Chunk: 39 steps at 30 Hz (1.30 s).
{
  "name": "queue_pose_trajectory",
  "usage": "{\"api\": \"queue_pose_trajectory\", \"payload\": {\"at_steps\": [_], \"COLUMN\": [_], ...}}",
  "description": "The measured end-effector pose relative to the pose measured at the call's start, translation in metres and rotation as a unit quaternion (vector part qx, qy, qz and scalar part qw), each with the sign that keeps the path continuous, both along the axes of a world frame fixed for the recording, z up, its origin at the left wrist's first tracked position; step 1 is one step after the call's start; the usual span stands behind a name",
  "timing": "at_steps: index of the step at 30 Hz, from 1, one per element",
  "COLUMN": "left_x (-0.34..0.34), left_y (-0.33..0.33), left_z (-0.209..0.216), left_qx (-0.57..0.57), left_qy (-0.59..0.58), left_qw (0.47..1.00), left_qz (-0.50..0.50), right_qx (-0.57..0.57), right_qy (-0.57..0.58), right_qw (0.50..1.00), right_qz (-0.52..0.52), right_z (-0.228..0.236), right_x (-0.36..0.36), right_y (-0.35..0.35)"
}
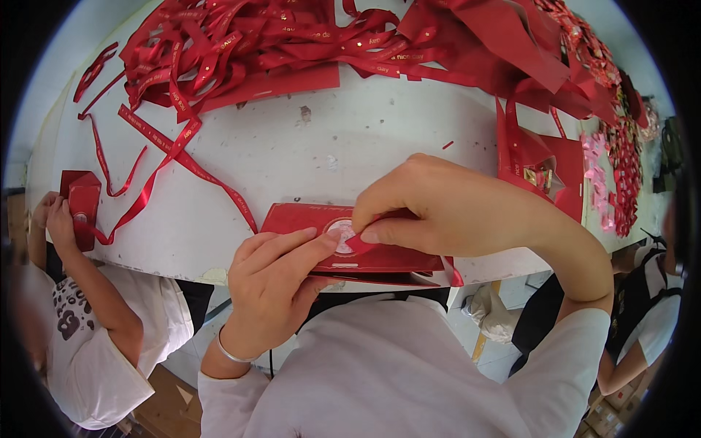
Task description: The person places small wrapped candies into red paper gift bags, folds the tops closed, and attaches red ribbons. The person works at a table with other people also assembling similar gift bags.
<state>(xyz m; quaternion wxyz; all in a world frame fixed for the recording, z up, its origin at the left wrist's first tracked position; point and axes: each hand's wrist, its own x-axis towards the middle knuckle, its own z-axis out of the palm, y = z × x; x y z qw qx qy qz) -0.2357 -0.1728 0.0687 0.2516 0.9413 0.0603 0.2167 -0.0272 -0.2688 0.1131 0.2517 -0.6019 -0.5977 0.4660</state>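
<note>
A red paper gift bag [292, 216] lies at the table's near edge in front of me, its open side towards my body. On its upper face is a round whitish patch [342, 232]. My left hand [272, 283] grips the bag's left part, fingers across the top and thumb at the near side. Over the patch, my right hand [427, 208] is closed in a pinch on a short piece of red ribbon [356, 243]. The fingers partly hide that ribbon. Another ribbon end [454, 273] sticks out at the bag's near right corner.
Red printed ribbons [241, 51] heap up at the far side. To the right stand an open red bag [566, 164] and small wrapped pieces [624, 160]. A co-worker's hands [60, 219] hold a red box [80, 196] at left; another person [650, 306] is at right.
</note>
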Motion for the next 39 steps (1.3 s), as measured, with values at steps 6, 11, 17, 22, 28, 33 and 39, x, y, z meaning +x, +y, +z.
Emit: {"api": "queue_pose_trajectory", "payload": {"at_steps": [6,11,17,22,28,33,39], "left_x": [-0.004,-0.003,-0.005,-0.006,-0.006,-0.007,-0.006], "left_y": [0.001,0.001,0.002,0.001,0.000,0.000,0.000], "left_z": [-0.005,-0.006,-0.001,-0.002,-0.002,-0.001,-0.002], "left_qx": [-0.019,-0.027,-0.018,0.004,0.008,0.010,0.014], "left_qy": [-0.022,-0.043,-0.009,-0.022,-0.028,-0.027,-0.031], "left_qw": [1.000,0.999,1.000,0.999,0.999,0.999,0.999], "left_qz": [-0.007,-0.014,-0.021,-0.023,-0.020,-0.020,-0.020], "right_qx": [-0.070,-0.095,-0.176,-0.169,-0.200,-0.152,-0.182], "right_qy": [0.047,0.024,0.051,0.067,0.034,0.007,0.002], "right_qw": [0.996,0.994,0.983,0.983,0.979,0.988,0.982], "right_qz": [0.010,0.045,0.032,0.001,0.026,0.039,0.045], "right_z": [0.007,0.005,0.018,0.017,0.012,0.011,0.011], "right_x": [-0.004,-0.005,-0.003,-0.002,-0.006,-0.005,-0.004], "right_y": [0.012,0.016,0.023,0.024,0.026,0.029,0.033]}}
